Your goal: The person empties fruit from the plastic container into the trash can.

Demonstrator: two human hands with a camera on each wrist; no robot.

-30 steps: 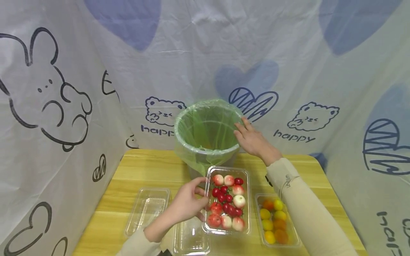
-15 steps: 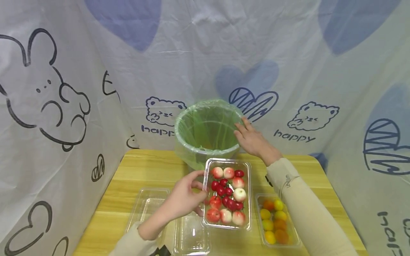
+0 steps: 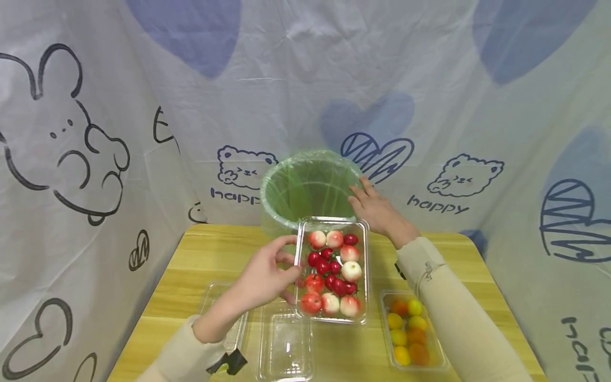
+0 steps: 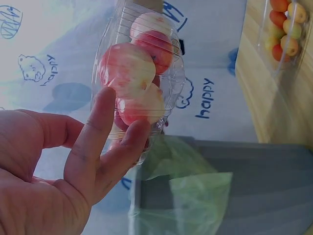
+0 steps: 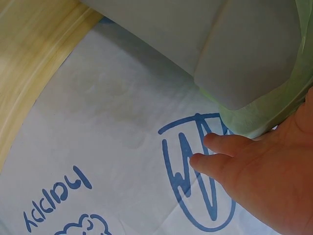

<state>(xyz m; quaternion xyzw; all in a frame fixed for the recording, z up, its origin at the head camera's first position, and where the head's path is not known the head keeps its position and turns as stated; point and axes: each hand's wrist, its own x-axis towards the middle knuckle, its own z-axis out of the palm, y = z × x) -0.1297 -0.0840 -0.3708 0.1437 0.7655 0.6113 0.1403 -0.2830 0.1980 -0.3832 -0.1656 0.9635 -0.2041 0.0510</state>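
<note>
Two hands are at work about a grey bin (image 4: 274, 191) standing at the far side of the wooden table (image 3: 224, 244). The left hand (image 3: 264, 276) holds a clear plastic box (image 3: 364, 265) by its left side, the fingers partly bent with their tips against the plastic. The box is raised above the table and overlaps the bin's near rim in the head view; contact with that rim cannot be confirmed. Red and pale fruit (image 3: 335, 266) fills it. The right hand (image 3: 379, 212) rests on the right rim over the green liner (image 3: 286, 191), fingers largely straight and spread, with nothing else held.

Step in hand, as judged: presenting the loaded box at the bin, contents not yet tipped. The next move appears to call for enough height to pass the near rim, a firm one-sided grip and a steadying right hand. A second fruit box (image 3: 436, 354) stands near right, apart from the bin.
</note>
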